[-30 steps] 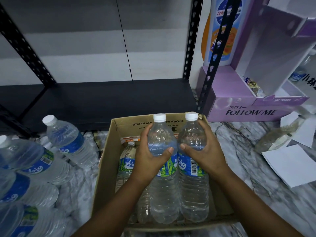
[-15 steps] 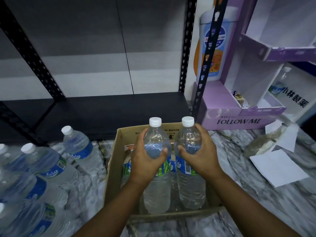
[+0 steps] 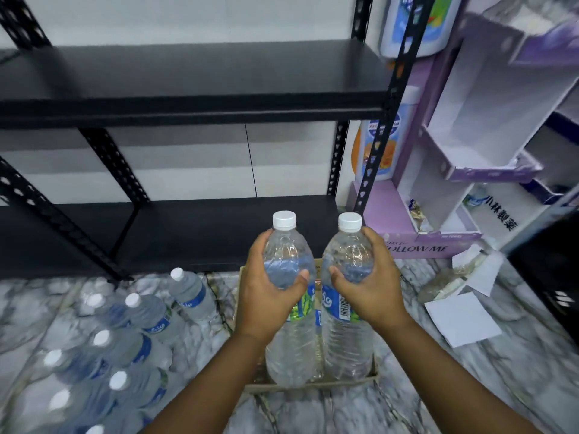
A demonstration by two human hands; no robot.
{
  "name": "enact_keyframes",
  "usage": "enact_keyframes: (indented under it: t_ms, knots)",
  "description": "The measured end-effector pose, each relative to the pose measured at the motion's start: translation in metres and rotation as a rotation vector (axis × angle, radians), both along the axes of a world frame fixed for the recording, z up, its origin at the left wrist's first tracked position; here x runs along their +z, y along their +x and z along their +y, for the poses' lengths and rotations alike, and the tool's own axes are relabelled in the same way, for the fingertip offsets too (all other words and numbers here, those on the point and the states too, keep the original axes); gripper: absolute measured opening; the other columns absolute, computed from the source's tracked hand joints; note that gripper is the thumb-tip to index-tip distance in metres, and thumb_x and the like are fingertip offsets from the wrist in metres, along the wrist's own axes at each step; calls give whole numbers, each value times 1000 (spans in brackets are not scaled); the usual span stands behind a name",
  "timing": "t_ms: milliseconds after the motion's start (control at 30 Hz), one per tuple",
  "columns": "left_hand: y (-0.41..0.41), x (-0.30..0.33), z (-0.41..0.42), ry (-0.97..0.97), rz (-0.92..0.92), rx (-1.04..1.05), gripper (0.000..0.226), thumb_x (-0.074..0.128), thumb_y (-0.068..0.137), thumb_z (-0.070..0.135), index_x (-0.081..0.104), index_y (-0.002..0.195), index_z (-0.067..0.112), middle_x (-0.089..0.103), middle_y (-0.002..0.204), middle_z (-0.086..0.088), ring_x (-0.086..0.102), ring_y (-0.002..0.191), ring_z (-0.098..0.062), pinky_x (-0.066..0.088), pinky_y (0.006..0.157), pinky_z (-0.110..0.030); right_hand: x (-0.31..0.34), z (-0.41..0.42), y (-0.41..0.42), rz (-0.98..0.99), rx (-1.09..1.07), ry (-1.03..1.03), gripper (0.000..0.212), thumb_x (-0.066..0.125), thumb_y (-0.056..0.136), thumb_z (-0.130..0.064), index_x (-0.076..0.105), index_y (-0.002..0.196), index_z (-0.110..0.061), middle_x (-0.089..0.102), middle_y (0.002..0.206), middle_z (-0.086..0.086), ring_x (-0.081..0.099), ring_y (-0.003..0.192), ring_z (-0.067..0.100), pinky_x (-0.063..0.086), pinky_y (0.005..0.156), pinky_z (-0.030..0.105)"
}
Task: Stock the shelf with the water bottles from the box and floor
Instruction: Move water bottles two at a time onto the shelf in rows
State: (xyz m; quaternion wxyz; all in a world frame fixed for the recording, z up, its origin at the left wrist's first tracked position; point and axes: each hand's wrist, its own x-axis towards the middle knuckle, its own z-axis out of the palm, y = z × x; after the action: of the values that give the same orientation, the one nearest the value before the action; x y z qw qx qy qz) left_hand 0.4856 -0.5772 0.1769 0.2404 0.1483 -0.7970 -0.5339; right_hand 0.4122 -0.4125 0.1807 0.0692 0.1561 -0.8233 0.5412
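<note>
My left hand (image 3: 269, 292) grips the upper body of a clear water bottle (image 3: 289, 346) with a white cap. My right hand (image 3: 369, 286) grips a second bottle (image 3: 347, 349) beside it. Both bottles are upright and raised above the cardboard box (image 3: 313, 385), which they mostly hide. Ahead stands the black metal shelf unit: a lower board (image 3: 200, 230) near floor level and an upper board (image 3: 194, 76), both bare. Several more water bottles (image 3: 131, 349) lie on the marble floor at the lower left.
A purple and white cardboard display stand (image 3: 463, 170) stands right of the shelf's perforated black upright (image 3: 391, 101). Loose white paper (image 3: 463, 317) and a crumpled plastic wrapper (image 3: 445, 283) lie on the floor at the right. A dark crate edge is at far right.
Both hands have lifted the two bottles up out of the box, and the camera has tilted upward, bringing the upper shelf board into view.
</note>
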Motion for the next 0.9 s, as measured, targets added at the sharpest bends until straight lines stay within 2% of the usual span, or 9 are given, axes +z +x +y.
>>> enact_keyframes:
  t_ms: [100, 233, 300, 367, 500, 633, 733, 833, 900]
  knots:
    - [7, 58, -1, -5, 23, -5, 74, 74, 68, 45, 32, 127, 61, 55, 127, 12, 56, 116, -10, 51, 96, -36, 59, 1, 6, -32, 4, 7, 79, 85, 69, -17, 42, 136, -24, 49, 124, -9, 47, 118, 8, 36, 99, 22]
    - [18, 130, -5, -12, 9, 13, 79, 82, 74, 20, 34, 126, 56, 53, 124, 19, 55, 113, -1, 47, 93, -18, 136, 2, 15, -52, 10, -4, 78, 84, 70, -15, 42, 134, -27, 49, 127, -8, 47, 120, 9, 37, 101, 26]
    - [25, 164, -5, -23, 5, 19, 78, 81, 74, 16, 35, 126, 52, 54, 125, 17, 55, 114, -2, 45, 91, -12, 171, 4, 21, -52, 25, 0, 78, 84, 70, -15, 40, 133, -30, 50, 127, -8, 47, 121, 9, 37, 102, 28]
    - [32, 197, -5, -21, 1, 17, 77, 81, 74, 16, 36, 127, 50, 54, 125, 15, 55, 115, -3, 43, 90, -7, 204, 6, 27, -58, 29, 5, 78, 84, 70, -15, 42, 135, -25, 51, 127, -7, 48, 120, 10, 38, 101, 28]
    - [48, 258, -3, -21, 7, 3, 75, 79, 73, 28, 34, 127, 55, 55, 125, 12, 55, 116, -5, 46, 93, -15, 262, 9, 40, -58, 49, -8, 78, 84, 70, -16, 42, 135, -23, 51, 128, -6, 47, 120, 10, 37, 100, 24]
    - [65, 307, 4, 1, -1, -12, 72, 72, 68, 47, 33, 127, 60, 56, 126, 12, 56, 117, -8, 47, 94, -22, 310, 13, 55, -42, 44, -9, 76, 84, 71, -15, 38, 129, -33, 46, 118, -23, 44, 114, 0, 32, 94, 8]
    - [77, 338, 10, -1, 7, -17, 71, 71, 68, 47, 34, 128, 58, 56, 126, 13, 55, 116, -5, 46, 92, -14, 339, 18, 66, -46, 37, -9, 77, 83, 71, -15, 38, 132, -31, 44, 117, -21, 45, 115, 4, 36, 97, 22]
    - [89, 362, 15, 0, 9, -13, 73, 76, 71, 36, 34, 128, 56, 55, 127, 12, 54, 116, -4, 44, 89, -8, 362, 25, 78, -58, 46, -18, 78, 83, 72, -16, 35, 129, -39, 47, 118, -17, 48, 117, 10, 43, 99, 33]
    - [97, 378, 19, -6, 13, -8, 74, 75, 71, 34, 34, 127, 58, 55, 127, 13, 54, 116, -3, 44, 89, -8, 376, 29, 85, -70, 49, -22, 78, 83, 72, -19, 34, 127, -45, 48, 119, -17, 50, 117, 11, 46, 100, 39]
